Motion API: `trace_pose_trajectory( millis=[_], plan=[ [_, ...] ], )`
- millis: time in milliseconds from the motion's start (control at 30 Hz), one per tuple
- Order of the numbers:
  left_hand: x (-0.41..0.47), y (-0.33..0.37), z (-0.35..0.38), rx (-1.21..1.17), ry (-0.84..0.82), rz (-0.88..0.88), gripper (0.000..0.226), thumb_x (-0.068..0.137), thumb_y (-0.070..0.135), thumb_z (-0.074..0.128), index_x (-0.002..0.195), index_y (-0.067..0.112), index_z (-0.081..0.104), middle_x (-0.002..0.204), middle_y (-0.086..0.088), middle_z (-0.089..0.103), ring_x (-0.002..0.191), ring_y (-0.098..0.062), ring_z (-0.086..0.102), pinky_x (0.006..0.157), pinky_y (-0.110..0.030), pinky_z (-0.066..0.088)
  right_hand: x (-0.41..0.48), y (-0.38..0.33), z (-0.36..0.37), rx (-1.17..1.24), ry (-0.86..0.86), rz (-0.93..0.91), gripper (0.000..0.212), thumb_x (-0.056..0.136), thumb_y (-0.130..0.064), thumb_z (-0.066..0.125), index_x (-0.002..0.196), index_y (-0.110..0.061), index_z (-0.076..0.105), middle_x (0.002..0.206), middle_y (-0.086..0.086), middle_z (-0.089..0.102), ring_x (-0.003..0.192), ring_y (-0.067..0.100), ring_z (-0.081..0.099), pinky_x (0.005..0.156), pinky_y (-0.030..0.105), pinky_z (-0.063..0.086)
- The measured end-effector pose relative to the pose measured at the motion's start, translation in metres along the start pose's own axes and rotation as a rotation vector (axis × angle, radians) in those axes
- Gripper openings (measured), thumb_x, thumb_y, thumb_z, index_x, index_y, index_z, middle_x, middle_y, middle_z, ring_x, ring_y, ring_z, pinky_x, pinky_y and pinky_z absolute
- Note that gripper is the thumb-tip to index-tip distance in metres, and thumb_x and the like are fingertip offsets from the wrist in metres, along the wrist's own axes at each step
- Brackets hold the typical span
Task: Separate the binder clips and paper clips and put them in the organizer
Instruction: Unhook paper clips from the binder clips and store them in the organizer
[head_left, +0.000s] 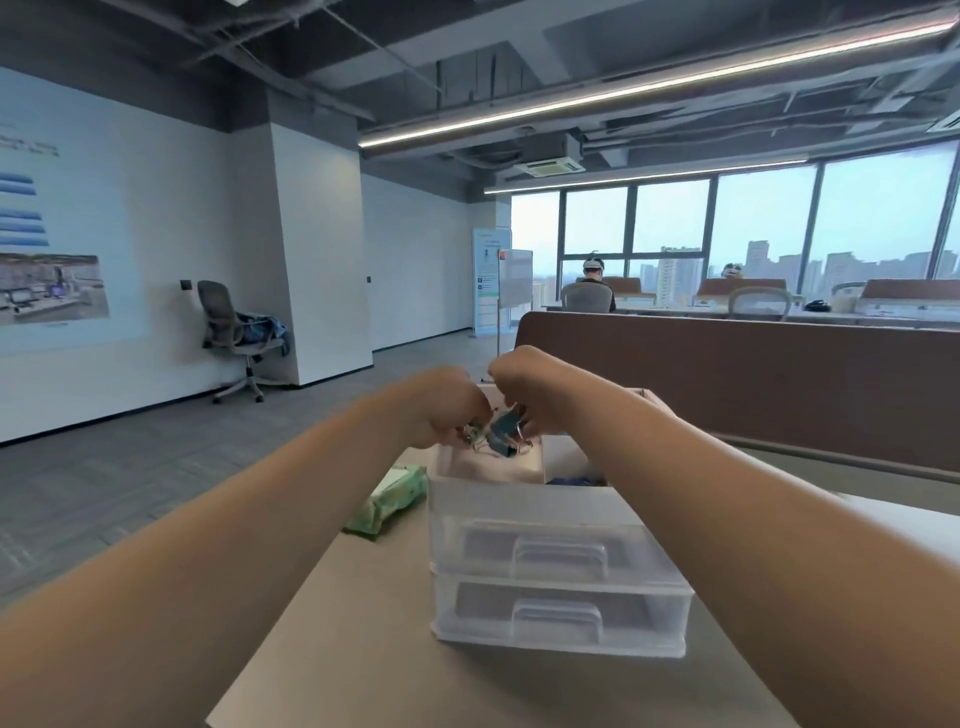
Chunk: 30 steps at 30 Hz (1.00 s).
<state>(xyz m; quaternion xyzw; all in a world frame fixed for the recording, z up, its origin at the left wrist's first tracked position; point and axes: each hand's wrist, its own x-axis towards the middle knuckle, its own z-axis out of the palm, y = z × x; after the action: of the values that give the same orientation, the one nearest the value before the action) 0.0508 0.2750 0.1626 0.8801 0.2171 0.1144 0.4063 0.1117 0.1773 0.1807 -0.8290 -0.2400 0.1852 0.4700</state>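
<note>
The clip tangle (498, 430), blue binder clips (505, 425) snagged with what look like paper clips (469, 433), hangs over the organizer's (561, 561) top left compartment (488, 467). Our left hand (449, 410) and right hand (524, 389) both pinch it. We should tease it apart slowly, low over the tray, so strays drop inside. A green pack (389, 501) lies on the table (337, 649); no writing is legible.
</note>
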Motion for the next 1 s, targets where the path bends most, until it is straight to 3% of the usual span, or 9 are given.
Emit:
trace_pose_trajectory(
  millis=[33,133,167,267,333,467,600,700,1000],
  plan=[
    [-0.001,-0.001,-0.001,-0.010,0.005,-0.005,0.008,0.089,0.002,0.058,0.094,0.008,0.056,0.087,-0.008,0.059,0.082,-0.022,0.062,0.080,-0.034,0.059,0.002,0.001,-0.001,-0.023,0.004,0.022,0.032,0.101,-0.011,0.042,0.129,0.000,0.053,0.120,0.016,0.061,0.120,0.035,0.058,0.106,0.045,0.044],
    [0.000,-0.008,-0.001,-0.092,0.036,0.005,0.017,0.084,-0.003,0.056,0.079,0.013,0.051,0.100,-0.016,0.056,0.093,-0.028,0.057,0.085,-0.038,0.051,0.011,0.007,0.000,-0.149,-0.011,0.096,0.028,0.102,-0.008,0.045,0.120,0.007,0.059,0.083,0.008,0.064,0.120,0.024,0.059,0.111,0.036,0.038],
    [-0.002,-0.009,0.000,-0.097,0.051,0.017,0.017,0.084,-0.003,0.056,0.079,0.013,0.052,0.107,-0.019,0.057,0.099,-0.030,0.058,0.091,-0.042,0.050,0.014,0.008,0.002,-0.150,0.004,0.101,0.027,0.102,-0.010,0.045,0.116,0.006,0.060,0.083,0.010,0.063,0.119,0.025,0.060,0.110,0.037,0.039],
    [-0.009,-0.008,0.003,-0.074,0.078,0.068,0.014,0.084,0.000,0.057,0.091,0.012,0.056,0.116,-0.022,0.061,0.112,-0.035,0.059,0.099,-0.048,0.047,0.013,0.008,0.002,-0.039,0.058,0.129,0.033,0.102,-0.021,0.042,0.113,0.005,0.059,0.109,0.021,0.065,0.107,0.030,0.064,0.100,0.037,0.050],
    [-0.016,-0.005,0.007,-0.045,0.089,0.113,0.016,0.084,0.003,0.058,0.099,0.011,0.058,0.110,-0.020,0.064,0.106,-0.034,0.063,0.097,-0.050,0.050,0.005,0.013,-0.003,0.016,0.082,0.101,0.035,0.102,-0.022,0.041,0.117,0.005,0.057,0.111,0.021,0.065,0.100,0.029,0.066,0.092,0.034,0.055],
    [-0.034,0.004,0.019,-0.069,0.095,0.185,0.019,0.092,0.007,0.054,0.110,0.007,0.060,0.101,-0.013,0.071,0.091,-0.026,0.070,0.088,-0.040,0.057,-0.015,0.036,-0.020,0.053,0.193,-0.079,0.045,0.102,-0.034,0.035,0.109,0.003,0.061,0.093,0.019,0.070,0.072,0.026,0.066,0.063,0.031,0.055],
    [-0.060,0.022,0.052,-0.082,0.035,0.333,0.019,0.095,0.007,0.048,0.096,0.009,0.067,0.086,-0.007,0.073,0.070,-0.019,0.069,0.073,-0.030,0.060,-0.040,0.078,-0.052,-0.066,0.416,-0.212,0.051,0.097,-0.041,0.039,0.079,-0.003,0.068,0.067,0.011,0.071,0.055,0.023,0.065,0.071,0.042,0.058],
    [-0.072,0.037,0.090,-0.056,-0.075,0.418,0.021,0.096,0.009,0.049,0.095,0.009,0.070,0.080,-0.006,0.073,0.063,-0.017,0.068,0.066,-0.028,0.059,-0.064,0.117,-0.080,-0.150,0.521,-0.209,0.045,0.096,-0.036,0.045,0.068,-0.008,0.067,0.066,0.012,0.069,0.054,0.022,0.059,0.068,0.042,0.057],
    [-0.094,0.076,0.216,0.098,-0.356,0.584,0.018,0.098,0.010,0.048,0.094,0.009,0.065,0.082,-0.004,0.072,0.063,-0.015,0.067,0.062,-0.030,0.059,-0.138,0.226,-0.154,-0.474,0.492,-0.034,0.032,0.091,-0.020,0.051,0.077,0.001,0.070,0.080,0.018,0.070,0.063,0.023,0.057,0.066,0.040,0.052]
  ],
)
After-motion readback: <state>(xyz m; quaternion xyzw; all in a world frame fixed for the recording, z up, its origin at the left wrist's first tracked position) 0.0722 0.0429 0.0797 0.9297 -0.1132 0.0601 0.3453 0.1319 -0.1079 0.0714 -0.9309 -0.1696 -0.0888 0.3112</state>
